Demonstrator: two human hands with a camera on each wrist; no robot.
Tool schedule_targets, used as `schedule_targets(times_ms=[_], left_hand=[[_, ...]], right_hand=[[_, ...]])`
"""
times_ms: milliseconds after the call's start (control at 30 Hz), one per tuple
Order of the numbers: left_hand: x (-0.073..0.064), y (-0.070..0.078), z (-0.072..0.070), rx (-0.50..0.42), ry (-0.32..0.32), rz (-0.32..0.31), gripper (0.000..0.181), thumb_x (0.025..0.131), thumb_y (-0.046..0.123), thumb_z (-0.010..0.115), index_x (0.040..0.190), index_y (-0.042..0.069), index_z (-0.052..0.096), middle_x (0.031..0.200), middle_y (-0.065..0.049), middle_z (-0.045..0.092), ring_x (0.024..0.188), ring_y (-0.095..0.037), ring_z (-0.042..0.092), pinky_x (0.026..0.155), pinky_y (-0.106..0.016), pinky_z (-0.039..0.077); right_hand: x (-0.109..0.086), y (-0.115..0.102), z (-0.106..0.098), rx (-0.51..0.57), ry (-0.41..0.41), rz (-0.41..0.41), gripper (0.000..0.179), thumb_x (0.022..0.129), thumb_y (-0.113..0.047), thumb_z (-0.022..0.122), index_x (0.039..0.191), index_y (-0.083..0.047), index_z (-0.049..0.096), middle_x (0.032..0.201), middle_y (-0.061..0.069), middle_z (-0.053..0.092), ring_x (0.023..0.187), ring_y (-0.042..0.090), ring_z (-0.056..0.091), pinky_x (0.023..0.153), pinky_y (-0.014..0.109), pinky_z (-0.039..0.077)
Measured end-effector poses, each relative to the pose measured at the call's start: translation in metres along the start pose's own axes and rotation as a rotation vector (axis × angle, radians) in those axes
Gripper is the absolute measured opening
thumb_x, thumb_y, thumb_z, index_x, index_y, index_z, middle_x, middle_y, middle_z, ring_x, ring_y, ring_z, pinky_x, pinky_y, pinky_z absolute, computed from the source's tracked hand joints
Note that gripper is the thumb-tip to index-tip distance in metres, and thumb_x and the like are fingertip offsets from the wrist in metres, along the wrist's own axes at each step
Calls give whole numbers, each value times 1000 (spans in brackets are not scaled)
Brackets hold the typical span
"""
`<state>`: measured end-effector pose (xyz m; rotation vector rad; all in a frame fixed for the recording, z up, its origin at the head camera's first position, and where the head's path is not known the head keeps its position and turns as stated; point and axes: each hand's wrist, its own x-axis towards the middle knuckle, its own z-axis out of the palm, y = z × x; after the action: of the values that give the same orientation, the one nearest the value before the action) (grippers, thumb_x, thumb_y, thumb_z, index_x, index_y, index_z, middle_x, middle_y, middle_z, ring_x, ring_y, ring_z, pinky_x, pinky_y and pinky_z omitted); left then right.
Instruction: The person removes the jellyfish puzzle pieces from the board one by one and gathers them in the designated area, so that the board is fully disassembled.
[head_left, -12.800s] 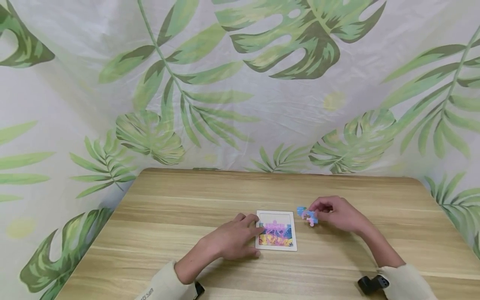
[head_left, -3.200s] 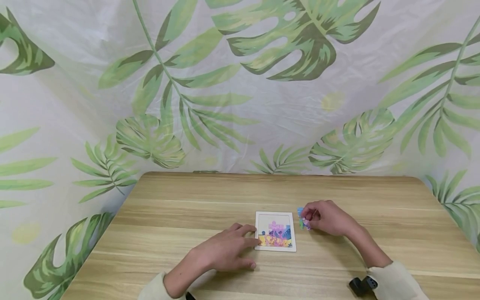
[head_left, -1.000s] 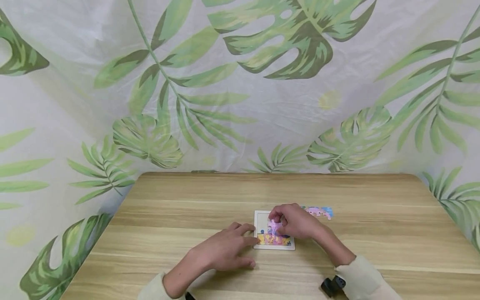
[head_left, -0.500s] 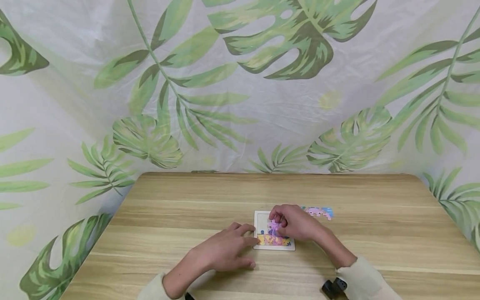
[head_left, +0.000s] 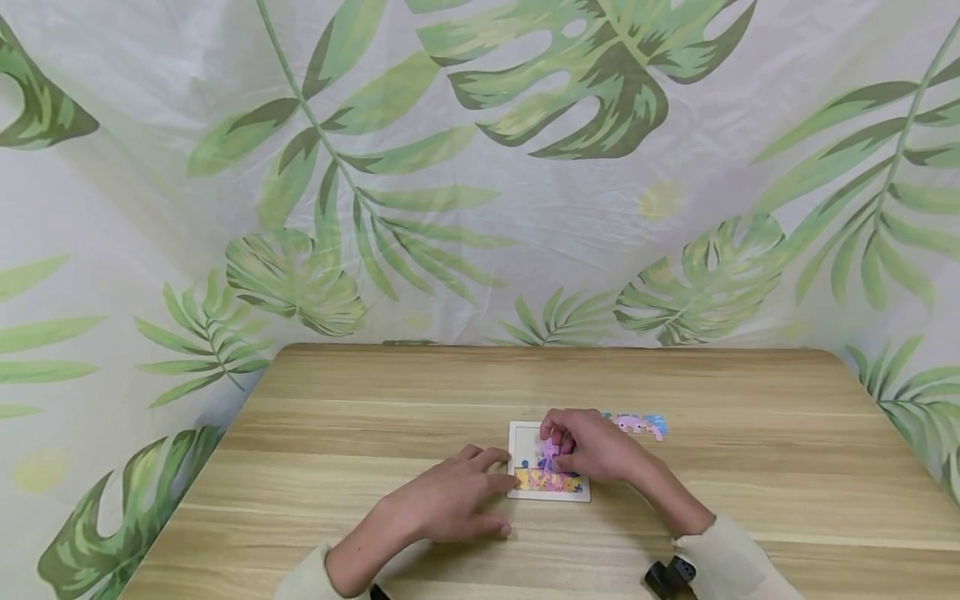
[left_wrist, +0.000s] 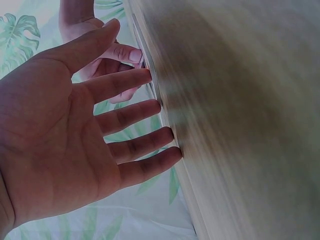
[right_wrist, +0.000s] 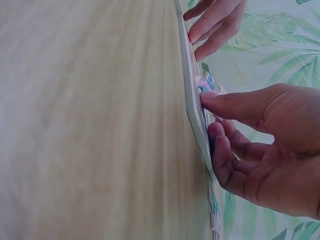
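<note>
Puzzle tray [head_left: 512, 442]: lower middle of the frame, flat on the table [head_left: 375, 400], its upper-left part bare.
Right hand [head_left: 596, 446]: thumb and fingers pinching a pink piece [head_left: 551, 452] over the tray; how well it's seated I can't tell.
Left hand [head_left: 453, 498]: fingers spread, tips at the tray's left edge, a sensible brace.
Loose pieces [head_left: 637, 423]: right of the tray, partly hidden.
Fitting: I'd line up the knobs, then press gently.
</note>
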<state>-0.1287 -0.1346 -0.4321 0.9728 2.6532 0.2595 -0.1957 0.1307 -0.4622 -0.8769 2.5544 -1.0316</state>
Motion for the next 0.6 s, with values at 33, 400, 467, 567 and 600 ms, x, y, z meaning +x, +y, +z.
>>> schedule_targets(times_ms=[33,400,467,567,600], left_hand=[[0,0,0,0,0,0,56,98,52,76,147,26,67,162,-3,51,144,-29,52,114,-47,53],[-1,0,-1,-22,-7,-9,56,98,52,75,147,27,67,163,-2,50,145,-29,51,114,-48,53],[-1,0,-1,-24,-11,-10,55,98,52,75,147,27,67,163,-2,50,146,-29,51,114,-49,53],[-1,1,-1,-23,-13,-11,55,98,52,75,147,27,67,163,-2,50,146,-29,51,114,-49,53],[-1,1,-2,-22,-13,-10,55,98,52,75,147,27,67,163,-2,50,145,-30,51,114,-49,53]], right_hand=[[0,0,0,4,1,-1,28,87,2,85,105,-11,68,89,-1,65,78,5,59,71,20,53],[-1,0,-1,7,6,2,21,95,3,75,105,-14,68,88,-3,65,79,6,57,72,22,50],[-2,0,-2,12,9,8,19,98,2,71,105,-15,68,89,-4,65,81,7,57,73,23,49],[-3,0,-3,42,8,14,18,100,1,68,106,-16,69,91,-3,66,82,9,59,75,24,50],[-3,1,-3,53,7,12,18,100,1,67,106,-16,69,91,-3,67,83,9,59,75,24,50]])
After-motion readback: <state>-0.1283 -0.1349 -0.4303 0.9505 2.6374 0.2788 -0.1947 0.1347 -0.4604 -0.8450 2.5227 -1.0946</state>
